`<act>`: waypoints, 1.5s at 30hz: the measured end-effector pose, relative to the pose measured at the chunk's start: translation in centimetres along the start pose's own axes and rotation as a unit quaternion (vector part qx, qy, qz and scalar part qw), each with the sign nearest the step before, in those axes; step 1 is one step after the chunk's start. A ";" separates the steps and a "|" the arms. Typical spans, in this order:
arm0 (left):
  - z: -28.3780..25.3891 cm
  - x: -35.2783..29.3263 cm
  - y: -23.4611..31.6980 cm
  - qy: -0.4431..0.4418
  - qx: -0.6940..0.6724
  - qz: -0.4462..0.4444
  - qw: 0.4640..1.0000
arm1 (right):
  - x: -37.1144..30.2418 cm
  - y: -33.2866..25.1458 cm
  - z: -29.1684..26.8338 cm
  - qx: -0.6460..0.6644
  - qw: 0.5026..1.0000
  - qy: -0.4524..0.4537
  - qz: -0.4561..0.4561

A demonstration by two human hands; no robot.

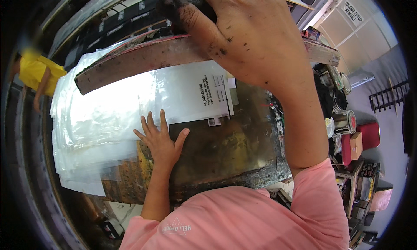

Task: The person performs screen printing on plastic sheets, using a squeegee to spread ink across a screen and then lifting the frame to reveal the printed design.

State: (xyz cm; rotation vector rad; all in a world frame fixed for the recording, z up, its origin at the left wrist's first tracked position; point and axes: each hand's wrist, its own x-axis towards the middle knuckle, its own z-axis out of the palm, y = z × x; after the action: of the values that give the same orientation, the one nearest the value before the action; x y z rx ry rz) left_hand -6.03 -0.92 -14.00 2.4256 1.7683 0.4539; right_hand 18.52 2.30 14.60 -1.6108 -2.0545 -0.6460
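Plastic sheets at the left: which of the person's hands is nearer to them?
Left. The left hand is spread, fingers over the lower right edge of the plastic sheets; the right hand appears higher and farther right, in front of the wooden bar.

Left hand (160, 139) spread over plastic sheets (108, 98), ink-smudged right hand (256, 37) before a long bar (139, 61), stained tabletop (213, 156)

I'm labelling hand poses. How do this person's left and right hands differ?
The left hand spreads its fingers; the right hand shows mainly its back and thumb. The right hand is visibly smudged dark; the left hand shows no obvious smudges. The right hand looks much larger here than the left hand. Both are bare.
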 end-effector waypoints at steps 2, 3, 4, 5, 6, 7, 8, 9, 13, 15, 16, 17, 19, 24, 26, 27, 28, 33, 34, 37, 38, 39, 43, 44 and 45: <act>0.2 0.2 -0.1 0.000 0.026 -0.004 1.000 | 0.2 0.2 0.1 0.002 1.000 -0.005 -0.001; 0.3 0.4 -0.1 -0.004 0.032 -0.009 0.999 | 0.3 0.3 0.0 0.001 1.000 -0.005 -0.002; 0.4 0.5 -0.2 -0.008 0.037 -0.014 0.999 | 0.4 0.4 0.0 0.003 1.000 -0.003 -0.003; 0.5 0.6 -0.3 -0.013 0.043 -0.019 0.999 | 0.4 0.2 -0.4 0.007 1.000 -0.011 0.002; 0.5 0.6 -0.3 -0.019 0.049 -0.027 0.998 | 0.5 0.0 -0.7 0.012 1.000 -0.018 0.005; 0.5 0.7 -0.2 -0.026 0.055 -0.035 0.998 | 0.5 -0.8 -1.9 0.020 0.999 -0.035 0.014; 0.6 0.7 -0.2 -0.033 0.061 -0.043 0.997 | 0.5 -1.0 -2.2 0.031 0.999 -0.037 0.014; 0.9 0.8 0.0 -0.042 0.064 -0.049 0.996 | 0.4 -1.2 -2.7 0.040 0.998 -0.038 0.014; 0.2 2.3 0.5 -0.053 0.028 -0.052 0.997 | 0.1 0.1 -0.6 0.040 0.999 -0.001 0.008; 0.0 4.3 0.0 0.048 -0.012 0.005 0.999 | 0.5 0.6 -0.3 0.012 1.000 0.003 0.015; -0.6 5.3 -1.5 0.081 -0.028 0.001 0.996 | 0.8 0.6 0.6 0.014 1.000 0.003 0.013; -1.8 7.0 -2.1 0.114 -0.052 0.009 0.992 | 0.7 0.8 0.4 0.003 1.000 0.002 0.016; -3.6 8.2 -5.5 0.157 -0.041 -0.018 0.987 | 0.4 0.5 0.3 0.010 1.000 -0.001 0.014; -4.4 4.6 -16.9 0.241 -0.051 -0.093 0.965 | 0.1 -1.2 -0.9 0.051 0.996 -0.052 0.061; -5.8 3.0 -20.7 0.248 0.026 -0.099 0.963 | 0.2 -2.9 -0.8 0.058 0.995 -0.018 0.078; -6.5 2.0 -22.9 0.252 0.050 -0.111 0.960 | 0.4 -4.0 -0.5 0.057 0.995 -0.002 0.083; -7.6 1.1 -24.8 0.258 0.075 -0.121 0.956 | 0.3 -2.8 0.0 -0.003 1.000 0.004 0.013; -12.3 -1.4 -32.7 0.252 0.211 -0.218 0.919 | -1.8 7.9 0.3 -0.240 0.934 -0.012 -0.264; -13.0 -2.1 -34.5 0.253 0.250 -0.243 0.902 | -1.6 6.5 0.7 -0.174 0.964 -0.012 -0.199; -11.5 -1.8 -34.6 0.364 0.035 -0.178 0.913 | -0.7 3.1 0.7 0.027 0.998 -0.037 -0.032; -10.0 -1.3 -33.0 0.329 0.018 -0.110 0.938 | -0.6 2.5 0.3 0.047 0.997 -0.054 -0.017; -8.4 -0.4 -30.8 0.287 -0.008 -0.043 0.957 | -0.5 2.0 0.1 0.064 0.995 -0.072 -0.001; -3.3 3.5 -16.2 0.042 0.108 0.111 0.987 | -0.4 0.8 1.1 0.011 1.000 0.005 -0.022; -3.2 3.9 -15.9 0.039 0.140 0.096 0.985 | -0.3 1.0 1.2 0.000 0.999 0.028 -0.021; -3.1 4.3 -15.4 0.038 0.168 0.083 0.982 | -0.3 1.2 0.9 -0.012 1.000 0.006 -0.021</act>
State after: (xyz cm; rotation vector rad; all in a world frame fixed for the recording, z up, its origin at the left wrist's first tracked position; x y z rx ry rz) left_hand -19.82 7.73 -14.27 2.8364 1.8082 0.2844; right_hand 19.68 2.84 13.79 -1.5776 -2.0847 -0.6968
